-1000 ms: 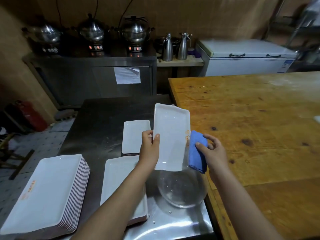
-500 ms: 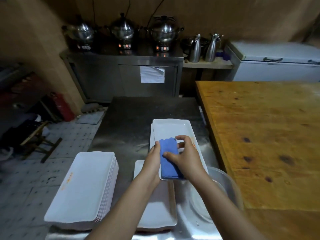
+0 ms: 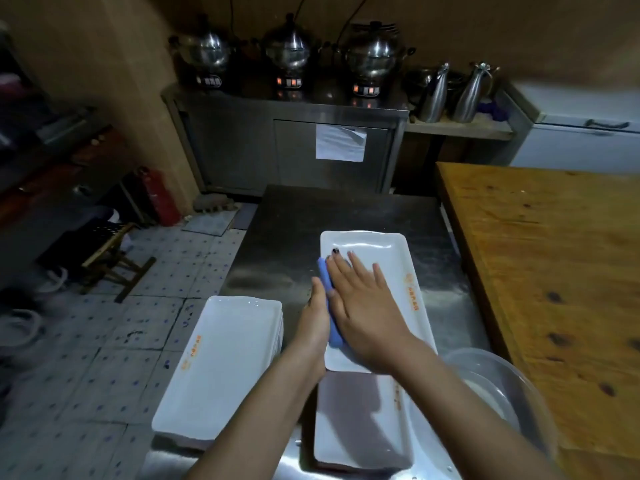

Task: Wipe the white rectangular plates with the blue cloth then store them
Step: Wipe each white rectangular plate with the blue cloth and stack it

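A white rectangular plate [image 3: 385, 251] is held low over the steel table [image 3: 346, 209]. My left hand [image 3: 316, 315] grips its left edge, thumb on top. My right hand [image 3: 365, 310] lies flat on the plate with straight fingers and presses the blue cloth [image 3: 331, 318] against it. Only a strip of the cloth shows between my two hands. Another white plate [image 3: 360, 431] lies below them near the table's front. A stack of white plates [image 3: 221, 368] stands at the left front corner.
A clear plastic bowl [image 3: 502, 393] sits at the right front, beside a wooden table [image 3: 554, 271]. Behind the steel table stands a steel cabinet [image 3: 287, 150] with three pots. A tiled floor with a folding stool [image 3: 114, 258] lies to the left.
The plate went from upright in my left hand to low and flat. My right hand brought the cloth onto it, then spread flat and slid to the plate's left side.
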The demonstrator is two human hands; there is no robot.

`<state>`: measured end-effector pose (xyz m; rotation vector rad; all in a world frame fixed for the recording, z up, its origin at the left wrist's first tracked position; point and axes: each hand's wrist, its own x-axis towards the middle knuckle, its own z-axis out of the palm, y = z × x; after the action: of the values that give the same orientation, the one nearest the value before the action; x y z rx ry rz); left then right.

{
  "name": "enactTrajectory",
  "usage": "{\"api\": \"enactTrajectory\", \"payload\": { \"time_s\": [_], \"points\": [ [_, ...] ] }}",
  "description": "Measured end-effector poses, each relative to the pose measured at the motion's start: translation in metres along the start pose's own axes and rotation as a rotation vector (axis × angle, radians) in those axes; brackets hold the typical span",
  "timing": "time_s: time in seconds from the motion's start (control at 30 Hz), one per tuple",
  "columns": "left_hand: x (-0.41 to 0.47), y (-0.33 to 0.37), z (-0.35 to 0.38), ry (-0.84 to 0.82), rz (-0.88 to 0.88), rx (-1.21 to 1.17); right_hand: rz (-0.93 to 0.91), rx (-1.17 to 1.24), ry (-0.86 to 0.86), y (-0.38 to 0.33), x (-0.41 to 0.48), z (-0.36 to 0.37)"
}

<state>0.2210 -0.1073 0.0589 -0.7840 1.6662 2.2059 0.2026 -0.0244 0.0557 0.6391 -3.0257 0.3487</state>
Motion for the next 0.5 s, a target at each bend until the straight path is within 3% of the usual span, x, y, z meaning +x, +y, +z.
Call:
{"api": "enactTrajectory", "payload": {
  "time_s": [0.17,0.3,0.5],
  "points": [
    [-0.006,0.003,-0.014,0.016,0.076,0.123,0.085,-0.225,0.103,0.017,0.046,-0.013],
    [-0.008,0.012,-0.029,0.035,0.116,0.081,0.295,-0.159,0.081,0.015,0.025,0.0],
    [-0.01,0.015,-0.031,0.035,0.137,0.125,0.084,0.021,0.087,-0.027,-0.001,0.017]
  ]
}}
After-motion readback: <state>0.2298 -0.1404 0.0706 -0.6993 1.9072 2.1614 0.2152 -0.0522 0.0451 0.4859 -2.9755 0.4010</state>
